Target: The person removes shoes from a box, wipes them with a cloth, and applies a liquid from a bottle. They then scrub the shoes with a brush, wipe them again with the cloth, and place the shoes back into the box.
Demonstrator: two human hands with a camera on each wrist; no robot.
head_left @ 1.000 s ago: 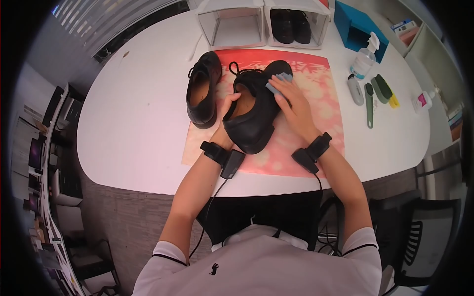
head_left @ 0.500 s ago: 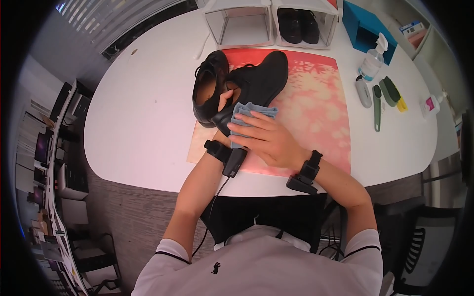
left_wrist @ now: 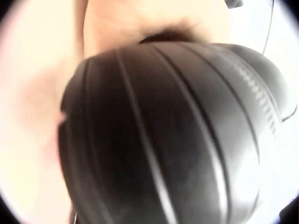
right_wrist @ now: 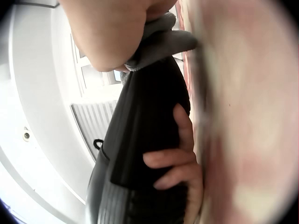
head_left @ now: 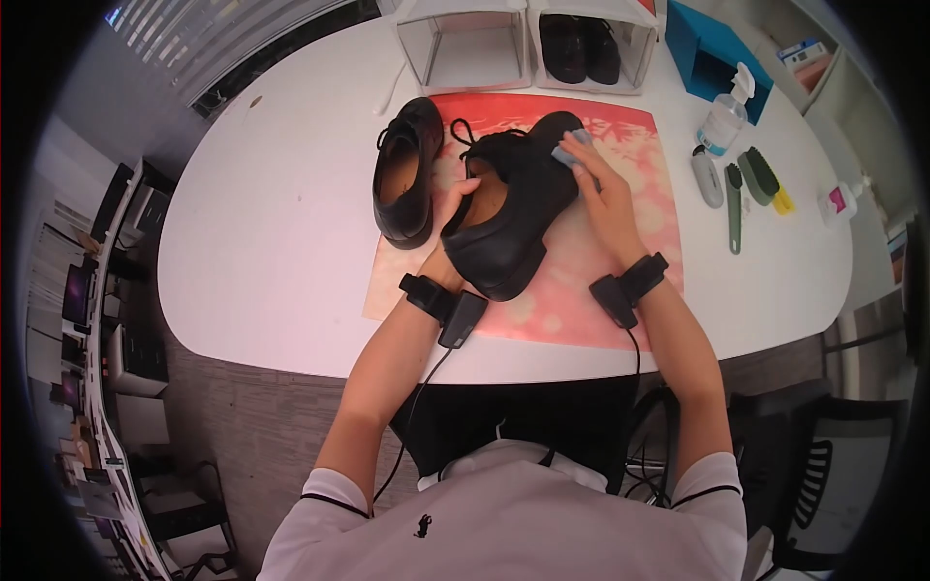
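A black lace-up shoe is held tilted over the mat, its toe pointing away and its tan insole showing. My left hand grips it from the left, thumb over the collar. In the right wrist view the left fingers curl against the sole. My right hand holds a folded grey-blue cloth on the right side of the toe. The shoe's dark leather heel fills most of the left wrist view. Left of it, the matching shoe stands on the mat.
Under the shoes lies a red and pink mat on the white table. Two clear-fronted boxes stand behind, one with dark shoes inside. At right are a spray bottle, brushes and a small white bottle.
Half a second ago the cloth was at the shoe's heel, near the other shoe. Now the cloth is forward at the toe, and the shoe has shifted right, apart from its mate.
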